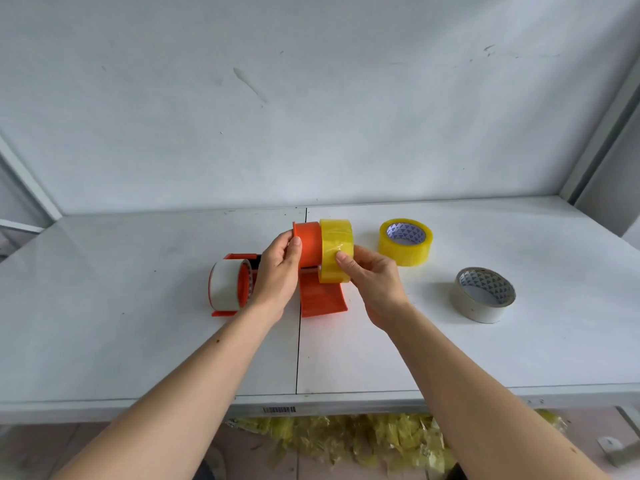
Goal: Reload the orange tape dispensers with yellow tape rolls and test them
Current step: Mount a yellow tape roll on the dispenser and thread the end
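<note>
My left hand point(278, 271) grips the round hub of an orange tape dispenser point(310, 244), held above the white table. My right hand point(372, 275) holds a yellow tape roll point(336, 249) that sits partway onto that hub, at its right end. The dispenser's curved orange handle point(322, 299) hangs down toward the table. A second orange dispenser point(230, 285) with a whitish roll on it rests on the table to the left. Another yellow tape roll point(405, 242) lies flat to the right.
A whitish-grey tape roll point(483, 294) lies flat at the right. The white table point(138, 341) has a seam down its middle and a wall right behind it. Crumpled yellow tape scraps point(346, 441) lie on the floor below the front edge.
</note>
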Demonstrator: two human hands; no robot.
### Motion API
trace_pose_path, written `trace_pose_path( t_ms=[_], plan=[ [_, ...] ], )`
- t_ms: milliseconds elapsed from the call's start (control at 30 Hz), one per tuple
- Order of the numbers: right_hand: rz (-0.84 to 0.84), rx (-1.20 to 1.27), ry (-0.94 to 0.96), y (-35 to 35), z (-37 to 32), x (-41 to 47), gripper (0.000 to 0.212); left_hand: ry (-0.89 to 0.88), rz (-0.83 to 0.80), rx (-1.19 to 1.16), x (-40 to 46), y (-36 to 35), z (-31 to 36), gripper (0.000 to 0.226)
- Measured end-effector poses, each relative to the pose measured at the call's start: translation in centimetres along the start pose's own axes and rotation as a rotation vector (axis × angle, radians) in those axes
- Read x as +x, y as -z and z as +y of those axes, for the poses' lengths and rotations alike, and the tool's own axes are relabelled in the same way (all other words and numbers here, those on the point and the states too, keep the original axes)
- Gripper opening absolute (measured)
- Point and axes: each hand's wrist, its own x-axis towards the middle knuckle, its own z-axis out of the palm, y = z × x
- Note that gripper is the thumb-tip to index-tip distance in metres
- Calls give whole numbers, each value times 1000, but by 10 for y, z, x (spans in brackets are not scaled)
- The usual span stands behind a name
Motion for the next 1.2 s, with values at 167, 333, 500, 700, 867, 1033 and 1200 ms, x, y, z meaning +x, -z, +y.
trace_pose_path(
  t_ms=[167,333,500,700,867,1033,1200],
  plan=[
    [17,21,51,-4,4,-3,13,23,-47,-117,-4,-2,-8,28],
    [7,-57,76,-8,-3,-3,13,40,-63,-174,-3,-3,-9,30],
    [24,-177,54,-18,-3,4,22,86,-77,-213,-3,0,-6,33],
    [-11,-417,73,-41,4,1,37,280,-117,-338,7,-2,2,65],
    [78,-565,173,-42,3,-11,25,249,-8,-237,7,-5,10,57],
    [152,-405,94,-30,8,-12,26,235,38,-246,9,-5,18,35],
    [309,-376,38,-15,8,-6,32,229,-10,-191,13,1,17,35]
  ],
)
